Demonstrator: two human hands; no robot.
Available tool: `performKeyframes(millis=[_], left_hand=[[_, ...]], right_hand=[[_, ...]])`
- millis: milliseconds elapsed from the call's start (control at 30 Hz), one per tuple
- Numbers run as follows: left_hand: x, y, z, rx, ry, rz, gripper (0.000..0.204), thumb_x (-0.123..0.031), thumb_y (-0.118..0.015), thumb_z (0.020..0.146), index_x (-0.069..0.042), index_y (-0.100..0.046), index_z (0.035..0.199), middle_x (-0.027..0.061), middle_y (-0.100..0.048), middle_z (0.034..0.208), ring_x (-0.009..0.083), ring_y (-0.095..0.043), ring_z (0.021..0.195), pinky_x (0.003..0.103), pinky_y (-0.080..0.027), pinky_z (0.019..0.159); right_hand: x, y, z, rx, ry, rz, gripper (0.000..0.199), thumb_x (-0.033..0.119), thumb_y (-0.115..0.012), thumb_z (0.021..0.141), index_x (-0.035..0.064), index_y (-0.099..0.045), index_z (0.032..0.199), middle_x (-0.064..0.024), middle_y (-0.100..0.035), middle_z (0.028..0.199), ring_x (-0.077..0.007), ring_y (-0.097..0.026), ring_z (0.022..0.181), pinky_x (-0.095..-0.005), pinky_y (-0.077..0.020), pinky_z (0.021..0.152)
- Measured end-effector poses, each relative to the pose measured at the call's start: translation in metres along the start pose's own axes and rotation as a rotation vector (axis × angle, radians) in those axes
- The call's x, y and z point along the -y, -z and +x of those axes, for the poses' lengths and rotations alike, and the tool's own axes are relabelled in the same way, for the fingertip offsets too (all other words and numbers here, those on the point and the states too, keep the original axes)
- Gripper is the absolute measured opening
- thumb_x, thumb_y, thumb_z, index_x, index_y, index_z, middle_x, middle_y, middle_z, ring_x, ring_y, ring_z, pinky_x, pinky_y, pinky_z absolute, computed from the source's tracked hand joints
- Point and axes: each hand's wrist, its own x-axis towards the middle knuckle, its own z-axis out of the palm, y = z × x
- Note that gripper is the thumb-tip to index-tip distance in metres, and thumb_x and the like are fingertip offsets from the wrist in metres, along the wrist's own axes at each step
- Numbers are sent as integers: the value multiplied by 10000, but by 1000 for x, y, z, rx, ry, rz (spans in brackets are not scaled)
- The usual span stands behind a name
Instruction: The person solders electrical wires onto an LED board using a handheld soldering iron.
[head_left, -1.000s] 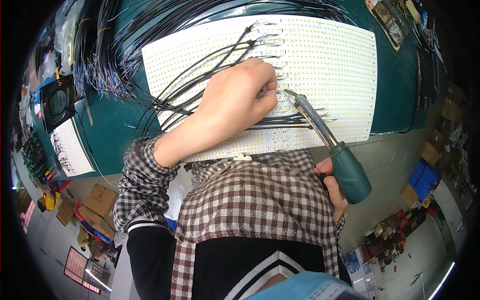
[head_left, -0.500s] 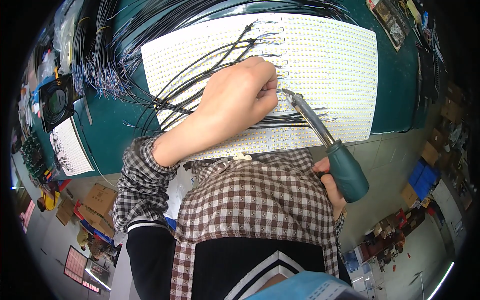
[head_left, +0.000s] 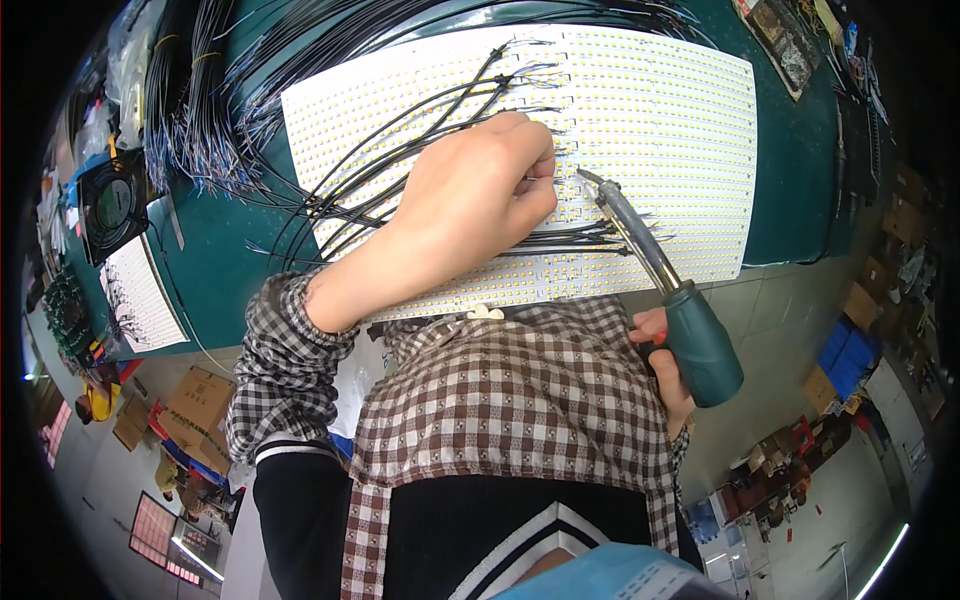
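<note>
A white LED board (head_left: 670, 130) with rows of small yellowish chips lies before me. My left hand (head_left: 470, 185) rests over its middle, fingers closed in a pinch on a thin cable whose end is mostly hidden by the fingertips. Other black cables (head_left: 400, 122) run across the board's left half, their stripped ends along its central column of pads. Partly covered by the green handle, my right hand (head_left: 668, 375) grips a soldering iron (head_left: 703, 345). The iron's bent tip is just right of my left fingertips, close above the pads.
Bundles of black cables (head_left: 195, 100) lie at the far left of the green table (head_left: 790, 190). A black fan (head_left: 112, 205) stands at the left, near a smaller white board (head_left: 145, 295). A grimy tray (head_left: 780, 45) sits at the far right. Cardboard boxes (head_left: 195, 415) stand on the floor.
The soldering iron's tip has shifted slightly right, away from my left fingertips, and its handle has moved a little right with my right hand. My left hand stays put.
</note>
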Motion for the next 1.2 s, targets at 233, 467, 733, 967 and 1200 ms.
performKeyframes(millis=[233,467,733,967,1200], left_hand=[[-2,3,0,30,12,31,77,-96,-604,754,-33,-577,787,119,-599,769,318,-602,703,411,-476,621],[6,8,-9,20,-47,-110,110,-98,-677,801,-30,-617,863,70,-610,805,184,-607,690,282,-472,584],[-2,-1,-9,-49,-32,18,69,-93,-632,790,-49,-584,813,100,-603,786,289,-619,708,383,-494,599],[-1,-10,-9,-132,-56,18,89,-62,-645,769,-39,-565,801,101,-589,767,276,-615,669,370,-488,563],[-5,-2,-3,-46,-27,61,81,-84,-620,779,-28,-564,795,119,-590,763,297,-616,675,393,-486,590]], right_hand=[[-3,1,-1,12,-3,19,592,173,-800,740,-117,-501,1162,-157,-667,873,-265,-672,815,-359,-565,739],[8,3,4,134,-19,-47,484,324,-595,906,-102,-542,1129,-215,-585,1091,-294,-605,1016,-328,-551,738],[5,5,5,152,15,-82,518,349,-575,914,-109,-523,1150,-249,-578,1120,-286,-616,988,-325,-552,732],[7,5,3,129,8,-88,510,350,-580,908,-101,-524,1139,-252,-581,1115,-256,-636,868,-324,-543,720],[5,4,0,104,-20,-53,467,348,-605,893,-82,-556,1071,-219,-592,1047,-236,-628,818,-337,-537,731]])
